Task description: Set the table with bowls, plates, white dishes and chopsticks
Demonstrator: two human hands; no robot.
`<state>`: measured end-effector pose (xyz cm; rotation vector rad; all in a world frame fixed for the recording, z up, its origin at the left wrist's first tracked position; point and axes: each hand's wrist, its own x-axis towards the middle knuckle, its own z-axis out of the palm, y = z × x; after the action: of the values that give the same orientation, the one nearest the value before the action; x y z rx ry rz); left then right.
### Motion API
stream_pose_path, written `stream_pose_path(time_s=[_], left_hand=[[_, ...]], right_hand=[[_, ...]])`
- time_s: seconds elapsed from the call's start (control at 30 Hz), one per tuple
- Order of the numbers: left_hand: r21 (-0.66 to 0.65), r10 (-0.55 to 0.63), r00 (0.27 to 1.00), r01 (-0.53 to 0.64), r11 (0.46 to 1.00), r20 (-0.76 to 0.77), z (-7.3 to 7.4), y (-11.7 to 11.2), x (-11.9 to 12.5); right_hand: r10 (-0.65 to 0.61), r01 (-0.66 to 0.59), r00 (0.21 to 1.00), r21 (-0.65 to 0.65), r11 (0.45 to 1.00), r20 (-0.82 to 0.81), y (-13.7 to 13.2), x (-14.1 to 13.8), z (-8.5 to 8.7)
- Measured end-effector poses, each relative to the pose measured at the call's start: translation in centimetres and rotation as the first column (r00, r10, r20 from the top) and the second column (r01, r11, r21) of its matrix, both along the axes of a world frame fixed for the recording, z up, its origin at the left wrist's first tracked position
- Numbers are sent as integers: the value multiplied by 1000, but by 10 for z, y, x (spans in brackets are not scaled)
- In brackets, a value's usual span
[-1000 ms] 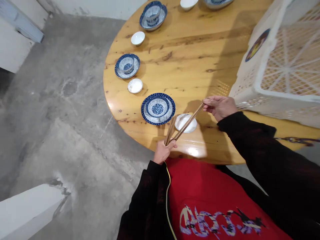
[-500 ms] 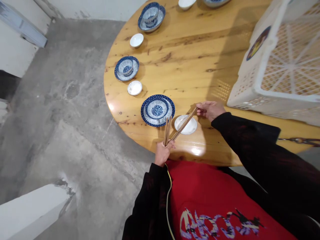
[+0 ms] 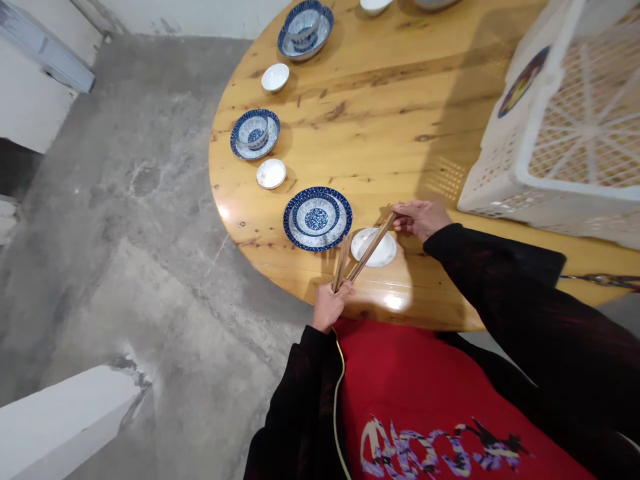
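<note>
Several brown wooden chopsticks (image 3: 342, 261) stick up from my left hand (image 3: 331, 303), which is closed round their lower ends at the table's near edge. My right hand (image 3: 421, 219) pinches the upper tips of some chopsticks that slant up and right from the left fist. These pass over a small white dish (image 3: 384, 251) on the table. To its left, a blue-and-white bowl (image 3: 316, 217) sits on a matching blue-rimmed plate (image 3: 295, 233). The exact number in each grip is hard to make out.
A white plastic crate (image 3: 530, 167) stands on the round wooden table (image 3: 380, 133) at the right. More bowls on plates (image 3: 270, 143) and small white dishes (image 3: 271, 174) line the left rim. A dark flat object (image 3: 543, 253) lies beside my right forearm.
The loose chopsticks in my left hand have tilted right, toward those the right hand pinches. Both hands otherwise keep nearly the same place, and the view has shifted slightly.
</note>
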<state>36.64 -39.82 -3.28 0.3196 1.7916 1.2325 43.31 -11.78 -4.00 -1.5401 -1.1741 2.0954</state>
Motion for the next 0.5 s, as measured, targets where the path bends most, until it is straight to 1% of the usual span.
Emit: stream_pose_path(time_s=[0.07, 0.17, 0.23, 0.3, 0.33, 0.4, 0.5], left_hand=[[-7, -5, 1000, 5, 1000, -29, 4, -1, -2], [-58, 13, 996, -18, 998, -92, 12, -5, -8], [-114, 47, 989, -63, 991, -143, 17, -11, -14], [-169, 74, 976, -110, 979, -204, 22, -17, -21], [-181, 85, 968, -129, 975, -235, 24, -21, -25], [-164, 103, 954, -154, 974, -280, 28, -27, -32], [-104, 96, 953, -130, 986, -286, 33, -34, -43]], right_hand=[[-19, 18, 1000, 21, 1000, 17, -5, 0, 7], [-72, 69, 996, 54, 996, 53, -10, 4, 18], [-131, 125, 989, 92, 988, 66, -14, 14, 26], [-199, 188, 978, 136, 973, 70, -24, 31, 33], [-230, 217, 971, 161, 963, 68, -32, 43, 36], [-283, 266, 958, 213, 940, 54, -54, 68, 39], [-352, 330, 936, 319, 888, 9, -102, 105, 37]])
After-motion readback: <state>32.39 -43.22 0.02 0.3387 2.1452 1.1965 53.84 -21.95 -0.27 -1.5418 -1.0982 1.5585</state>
